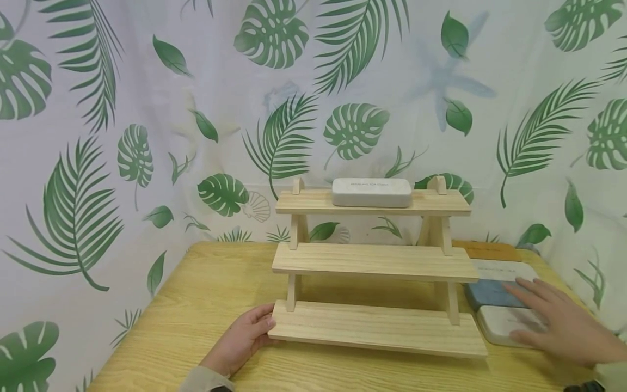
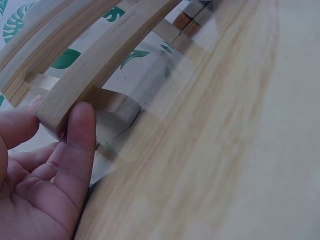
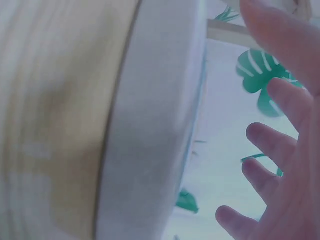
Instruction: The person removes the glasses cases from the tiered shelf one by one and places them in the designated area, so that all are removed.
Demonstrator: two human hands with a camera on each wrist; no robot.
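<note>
A three-tiered wooden display stand [image 1: 377,326] stands on the table. My left hand [image 1: 246,335] pinches the left end of its bottom shelf; in the left wrist view, thumb and fingers lie on either side of the shelf end [image 2: 75,92]. On the top shelf rests a white oblong glasses case [image 1: 372,193]. To the right of the stand, my right hand [image 1: 563,318] hovers with spread fingers over a row of similar cases. The nearest is a white case [image 1: 499,325], partly hidden by the hand; its pale side [image 3: 155,100] fills much of the right wrist view.
Behind the nearest case lie a blue case [image 1: 485,295], another white case [image 1: 504,269] and an orange-brown case [image 1: 490,250], partly behind the stand. A leaf-printed curtain [image 1: 220,136] hangs around the back and sides of the wooden table [image 1: 196,305].
</note>
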